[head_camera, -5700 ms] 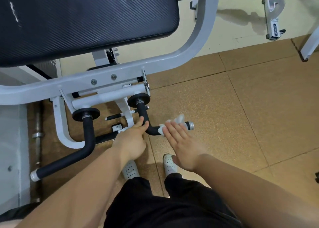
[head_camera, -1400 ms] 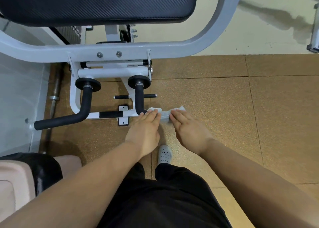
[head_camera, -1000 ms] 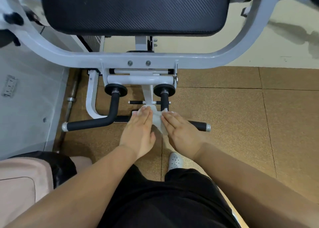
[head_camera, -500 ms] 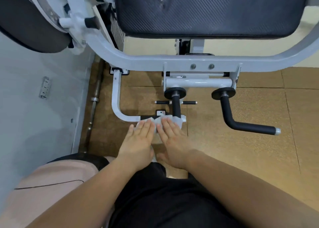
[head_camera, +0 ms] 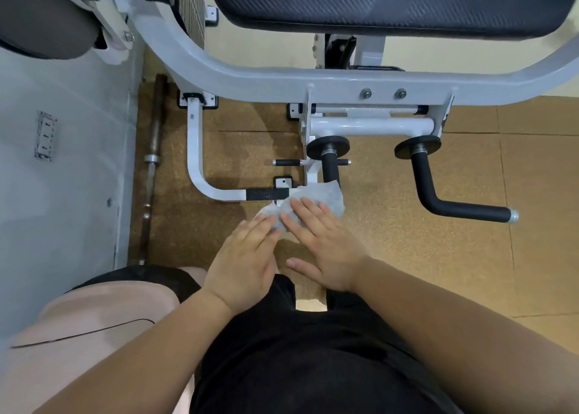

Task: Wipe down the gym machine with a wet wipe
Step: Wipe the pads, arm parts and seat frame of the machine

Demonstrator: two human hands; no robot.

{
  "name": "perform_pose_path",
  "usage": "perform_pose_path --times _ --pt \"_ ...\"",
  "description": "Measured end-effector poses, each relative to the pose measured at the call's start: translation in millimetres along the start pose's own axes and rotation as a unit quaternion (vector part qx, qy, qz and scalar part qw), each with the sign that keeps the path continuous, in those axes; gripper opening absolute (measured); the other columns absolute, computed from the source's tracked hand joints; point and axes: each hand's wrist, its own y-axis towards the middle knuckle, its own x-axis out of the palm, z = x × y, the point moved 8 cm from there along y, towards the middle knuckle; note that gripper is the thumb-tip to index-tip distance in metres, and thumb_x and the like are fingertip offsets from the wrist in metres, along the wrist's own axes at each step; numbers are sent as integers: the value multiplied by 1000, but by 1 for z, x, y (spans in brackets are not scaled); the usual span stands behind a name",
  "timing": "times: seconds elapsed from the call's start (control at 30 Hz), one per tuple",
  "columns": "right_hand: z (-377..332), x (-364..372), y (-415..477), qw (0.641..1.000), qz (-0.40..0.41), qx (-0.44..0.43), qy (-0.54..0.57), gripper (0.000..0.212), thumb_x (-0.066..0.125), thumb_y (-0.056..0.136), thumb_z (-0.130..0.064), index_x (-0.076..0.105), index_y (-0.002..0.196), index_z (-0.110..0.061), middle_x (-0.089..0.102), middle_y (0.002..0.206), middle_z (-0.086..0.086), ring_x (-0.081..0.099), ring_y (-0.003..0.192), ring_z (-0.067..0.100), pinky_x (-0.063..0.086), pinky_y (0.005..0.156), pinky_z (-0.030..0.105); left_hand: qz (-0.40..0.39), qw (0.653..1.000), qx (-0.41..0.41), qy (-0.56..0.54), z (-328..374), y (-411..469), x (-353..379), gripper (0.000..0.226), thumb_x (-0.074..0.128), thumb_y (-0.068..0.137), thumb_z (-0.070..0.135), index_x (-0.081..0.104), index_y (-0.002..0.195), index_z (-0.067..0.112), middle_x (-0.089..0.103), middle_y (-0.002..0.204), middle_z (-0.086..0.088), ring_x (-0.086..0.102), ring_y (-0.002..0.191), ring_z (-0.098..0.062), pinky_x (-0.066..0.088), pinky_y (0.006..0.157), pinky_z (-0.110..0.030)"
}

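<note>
A white gym machine frame (head_camera: 250, 78) with a black padded seat (head_camera: 391, 3) fills the top of the view. Two black foam handles hang below it: the left handle (head_camera: 329, 169) and the right handle (head_camera: 451, 208). A white wet wipe (head_camera: 322, 197) is draped over the bend of the left handle, whose lower part is hidden under it. My right hand (head_camera: 326, 244) presses flat on the wipe with straight fingers. My left hand (head_camera: 244, 257) lies beside it, its fingertips touching the wipe's left edge.
A grey wall (head_camera: 62, 162) with a socket plate (head_camera: 45, 136) stands at the left. A steel barbell (head_camera: 150, 169) lies along its foot on the cork-coloured floor (head_camera: 438, 272). A dark roller pad (head_camera: 40, 15) sits at top left. My black shorts (head_camera: 297, 366) fill the bottom.
Both hands moved with the wipe from the right handle across to the left one. My view has swung left, and the right handle now stands bare.
</note>
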Motion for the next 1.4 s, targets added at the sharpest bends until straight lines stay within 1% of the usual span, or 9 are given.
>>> perform_pose_path --times 0.2,0.37,0.47,0.63,0.73,0.87,0.97,1.17,1.4 --pt "47 -12 -5 994 -32 103 -33 100 9 91 -85 -4 164 -17 -19 170 9 -25 155 23 -2 128 49 31 999 -8 -30 -7 3 -9 46 67 84 11 63 129 1 60 137 -16 57 127 -31 47 108 -50" --pt "-21 8 1 1000 -16 -13 -24 99 26 96 -80 -7 164 -16 -20 169 15 -23 156 31 -10 127 50 62 990 -27 -120 -9 2 -22 39 62 78 -1 64 117 4 62 122 -12 60 112 -25 51 97 -34" --pt "-9 14 -6 999 -8 -24 -32 93 25 99 -76 -12 163 -21 -23 169 10 -23 156 27 -8 127 49 52 987 -47 -144 -14 2 -24 38 64 75 -8 64 111 4 62 120 -13 64 104 -27 55 86 -33" --pt "45 3 -15 993 -3 115 -35 95 8 94 -81 -22 160 -19 -29 167 14 -28 154 28 3 128 53 32 993 -46 -104 -17 8 -19 50 50 81 9 64 128 5 61 124 -10 60 110 -30 56 90 -44" --pt "26 2 -6 985 11 169 40 96 6 90 -85 -22 158 -22 -35 163 16 -37 150 30 -12 125 47 54 993 -47 -92 -13 20 -19 48 46 83 13 69 124 3 60 107 -8 56 94 -28 56 72 -42" --pt "39 1 6 962 43 211 168 86 18 90 -82 -13 159 -42 -39 163 8 -35 151 28 -7 126 50 60 995 -37 -71 -11 26 -16 38 53 80 10 74 112 3 55 94 -9 50 82 -27 50 59 -41" --pt "73 -14 19 933 35 278 226 91 24 94 -80 -5 164 -31 -33 165 11 -22 155 32 3 128 53 41 998 -21 -46 -12 24 -13 42 51 81 13 73 115 4 55 97 -9 50 82 -27 50 61 -40" --pt "46 -11 3 967 58 203 141 105 19 92 -81 -6 163 -8 -27 168 10 -30 153 23 -4 128 44 24 999 -20 -37 -15 19 -11 50 45 84 19 69 125 4 57 106 -10 52 87 -28 53 67 -43" --pt "45 -4 -3 959 42 206 192 105 29 94 -79 -15 161 -10 -33 166 5 -31 152 20 -3 127 43 7 999 -31 -31 -18 17 -9 55 43 84 24 67 130 6 55 111 -8 53 92 -27 56 71 -44"
